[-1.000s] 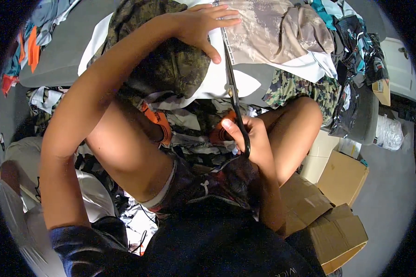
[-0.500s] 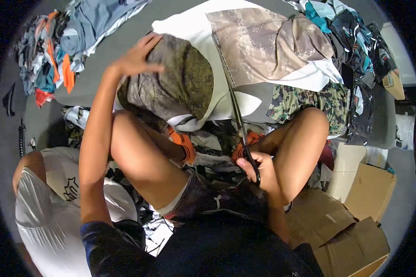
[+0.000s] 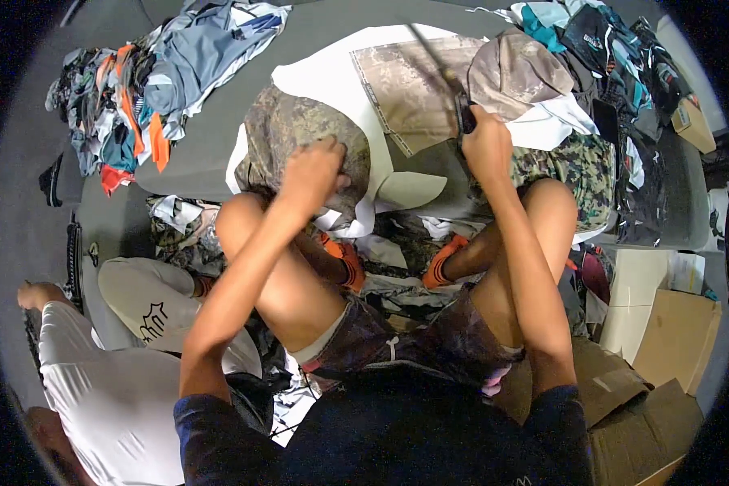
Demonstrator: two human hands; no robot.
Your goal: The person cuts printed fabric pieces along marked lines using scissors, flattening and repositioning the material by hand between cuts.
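Scissors [image 3: 450,78] are grasped by the handles in the right hand [image 3: 488,147], their blades pointing away across the tan camouflage cloth [image 3: 401,89]. Left of that cloth, the left hand [image 3: 309,176] is curled over the olive camouflage cloth [image 3: 279,121]; whether it grips fabric I cannot tell. Green camouflage fabric [image 3: 587,178] lies at the tan cloth's near right, a fabric heap [image 3: 125,109] well to its left.

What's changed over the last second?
Right hand carried the scissors forward, over the tan camouflage fabric. Left hand drew left and back, from spread to curled over the dark camouflage fabric; whether it grips is unclear. Unchanged: scissors in the right hand, tan fabric right of the dark one.
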